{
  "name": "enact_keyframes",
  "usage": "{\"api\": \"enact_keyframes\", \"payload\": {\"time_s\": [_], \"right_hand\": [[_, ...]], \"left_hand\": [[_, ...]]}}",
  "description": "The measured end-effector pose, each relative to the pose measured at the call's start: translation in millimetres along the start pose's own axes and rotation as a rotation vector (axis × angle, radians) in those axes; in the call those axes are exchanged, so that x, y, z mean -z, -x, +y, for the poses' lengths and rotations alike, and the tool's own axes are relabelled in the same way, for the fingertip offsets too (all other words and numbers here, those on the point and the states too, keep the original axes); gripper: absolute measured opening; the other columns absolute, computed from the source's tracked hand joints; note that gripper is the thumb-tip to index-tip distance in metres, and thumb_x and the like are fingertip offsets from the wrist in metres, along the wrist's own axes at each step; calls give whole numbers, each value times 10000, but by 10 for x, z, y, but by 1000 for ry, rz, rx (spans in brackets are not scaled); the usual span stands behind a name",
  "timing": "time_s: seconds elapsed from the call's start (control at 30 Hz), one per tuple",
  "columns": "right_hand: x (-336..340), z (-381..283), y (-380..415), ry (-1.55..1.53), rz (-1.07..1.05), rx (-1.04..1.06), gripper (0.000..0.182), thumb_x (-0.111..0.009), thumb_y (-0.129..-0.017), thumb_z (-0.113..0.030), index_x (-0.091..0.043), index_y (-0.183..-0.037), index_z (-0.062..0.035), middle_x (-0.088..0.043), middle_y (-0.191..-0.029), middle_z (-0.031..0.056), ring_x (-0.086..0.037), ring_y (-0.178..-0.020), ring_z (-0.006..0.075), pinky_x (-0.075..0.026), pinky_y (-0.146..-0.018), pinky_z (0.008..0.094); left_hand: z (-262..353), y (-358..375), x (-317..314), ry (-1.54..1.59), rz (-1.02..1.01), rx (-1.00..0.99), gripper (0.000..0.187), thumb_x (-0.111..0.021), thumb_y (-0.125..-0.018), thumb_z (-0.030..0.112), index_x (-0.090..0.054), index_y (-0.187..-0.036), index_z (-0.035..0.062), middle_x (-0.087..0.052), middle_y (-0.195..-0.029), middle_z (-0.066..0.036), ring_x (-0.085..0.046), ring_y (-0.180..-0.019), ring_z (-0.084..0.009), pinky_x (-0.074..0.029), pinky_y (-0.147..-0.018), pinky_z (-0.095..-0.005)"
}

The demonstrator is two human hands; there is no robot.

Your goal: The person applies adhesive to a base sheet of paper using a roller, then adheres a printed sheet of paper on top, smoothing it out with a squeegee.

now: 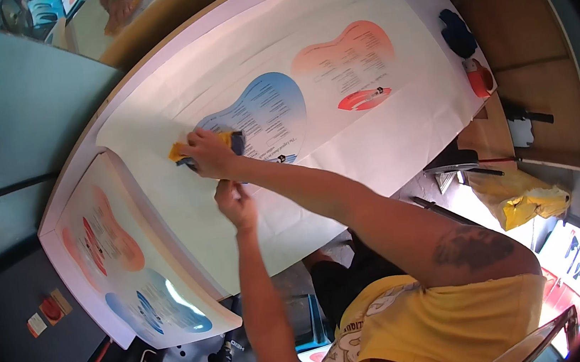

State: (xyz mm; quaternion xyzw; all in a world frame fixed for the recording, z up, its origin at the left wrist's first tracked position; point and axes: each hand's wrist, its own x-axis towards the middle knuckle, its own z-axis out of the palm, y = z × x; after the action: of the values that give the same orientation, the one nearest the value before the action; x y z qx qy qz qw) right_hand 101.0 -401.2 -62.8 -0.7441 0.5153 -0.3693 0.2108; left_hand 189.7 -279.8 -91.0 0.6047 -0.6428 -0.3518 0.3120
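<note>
Sheet: the large white sheet [194, 220] lies spread face up, mostly flat, with faint creases across it.
Blue print: the blue print [278, 95] on it is a curvy-edged patch with small dark lines of text and a little emblem along one side.
Red print: the red print [363, 38] beside that fades to pale, a bright red emblem under its text.
Cloth: the yellow-and-dark-blue cloth [176, 152], bunched up, sits over the blue print's edge.
</note>
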Motion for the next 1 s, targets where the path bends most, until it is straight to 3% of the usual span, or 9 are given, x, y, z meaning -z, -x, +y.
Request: {"api": "enact_keyframes", "payload": {"time_s": [0.07,0.13,0.23,0.37,0.47,0.57,0.67,0.77,1.0], "right_hand": [[73,106,274,98,83,-73,347,-739,-711,-134,-633,-1034,-68,-582,-1028,108,-558,-1006,310,-472,-853,402],[352,3,619,150,109,-173,310,-731,-731,-151,-640,-1016,-70,-585,-1014,110,-565,-992,309,-480,-833,392],[213,-232,1037,262,-44,-28,210,-638,-818,-161,-628,-1015,-90,-576,-1014,94,-562,-987,262,-476,-828,377],[299,-136,1098,442,42,-29,243,-624,-855,-214,-601,-1065,-96,-582,-1044,101,-541,-1023,292,-452,-898,476],[754,365,1140,596,98,-141,314,-672,-833,-232,-607,-1112,-104,-592,-1093,135,-566,-1032,337,-444,-921,517],[1557,1187,1386,721,234,-261,314,-656,-839,-155,-598,-1147,-130,-573,-958,122,-574,-928,331,-451,-834,482],[2714,1734,1576,797,216,-485,425,-676,-735,-126,-583,-1149,-110,-587,-1027,121,-569,-997,317,-461,-792,471],[3443,2625,1882,1089,300,-623,368,-626,-808,-115,-588,-1172,-79,-576,-987,111,-560,-964,317,-462,-800,456],[3977,3037,2003,1044,455,-612,305,-597,-903,-141,-571,-1204,-94,-591,-1052,152,-567,-998,369,-463,-879,491]], "left_hand": [[276,-75,297,-171,225,-322,355,-554,-851,-100,-678,-1144,58,-702,-1095,-118,-656,-1060,-344,-535,-926,-413],[109,-155,467,-400,255,-305,348,-557,-900,-50,-629,-1227,46,-643,-1242,-156,-606,-1164,-360,-505,-963,-459],[124,-315,312,-531,252,-278,398,-564,-948,68,-539,-1344,49,-538,-1388,-162,-502,-1293,-362,-403,-1069,-495],[94,-337,203,-639,214,-239,453,-552,-962,127,-485,-1406,67,-466,-1475,-152,-428,-1358,-354,-319,-1119,-505],[102,-332,211,-687,167,-138,492,-535,-956,98,-443,-1439,88,-428,-1517,-142,-388,-1386,-350,-289,-1123,-508],[174,-360,204,-655,157,-123,498,-533,-950,85,-439,-1439,95,-423,-1518,-143,-373,-1391,-350,-271,-1126,-498],[174,-383,218,-635,149,-164,490,-533,-960,115,-436,-1440,92,-424,-1514,-145,-379,-1383,-348,-275,-1121,-501],[168,-396,198,-683,172,-157,457,-511,-986,163,-449,-1433,91,-442,-1504,-152,-417,-1366,-342,-302,-1106,-499],[190,-415,177,-733,175,-144,446,-501,-1009,220,-440,-1428,81,-433,-1503,-152,-392,-1383,-344,-301,-1105,-505]]}}
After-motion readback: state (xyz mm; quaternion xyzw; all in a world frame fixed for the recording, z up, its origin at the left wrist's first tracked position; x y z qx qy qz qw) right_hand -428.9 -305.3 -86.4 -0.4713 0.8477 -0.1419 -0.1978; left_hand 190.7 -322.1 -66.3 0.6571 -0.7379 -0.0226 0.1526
